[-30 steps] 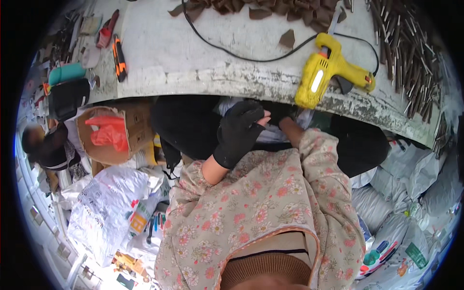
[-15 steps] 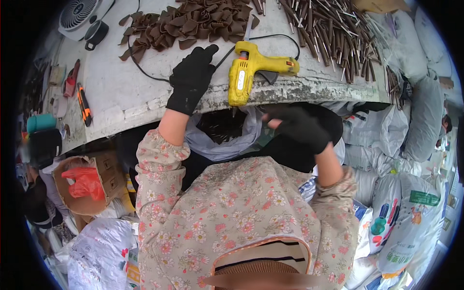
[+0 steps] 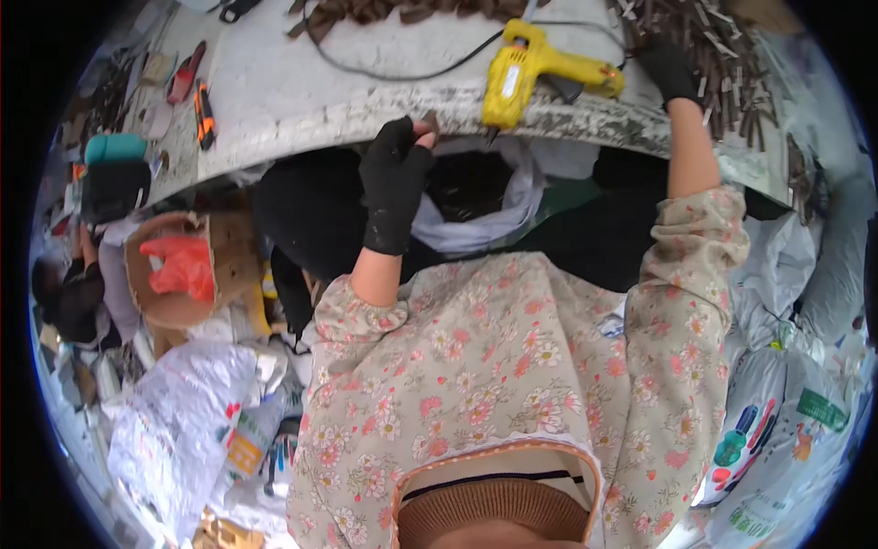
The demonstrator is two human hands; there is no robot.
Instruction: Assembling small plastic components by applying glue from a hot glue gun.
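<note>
My left hand point(image 3: 395, 178), in a black glove with bare fingertips, is closed at the table's front edge. It pinches a small brown scalloped piece point(image 3: 431, 124) between thumb and finger. My right hand point(image 3: 668, 69), gloved the same way, reaches over the left side of a heap of thin brown sticks with pale ends point(image 3: 739, 87); its fingers are dark and hard to make out. Between the hands a yellow glue gun point(image 3: 508, 87) rests on the table, nozzle toward me over the edge. More brown pieces point(image 3: 412, 11) lie heaped at the far side.
A pale bag point(image 3: 530, 197) with dark contents hangs open below the table point(image 3: 265, 110) edge. The gun's black cord point(image 3: 402, 75) loops across the tabletop. An orange-black utility knife point(image 3: 204, 114) lies at left, above a cardboard box point(image 3: 224, 265) holding a red bag. Filled sacks point(image 3: 800, 430) crowd the right.
My left hand has drawn back from the brown heap to the table edge, a brown piece now in its fingers. My right hand has moved up and right to the sticks. The view has shifted.
</note>
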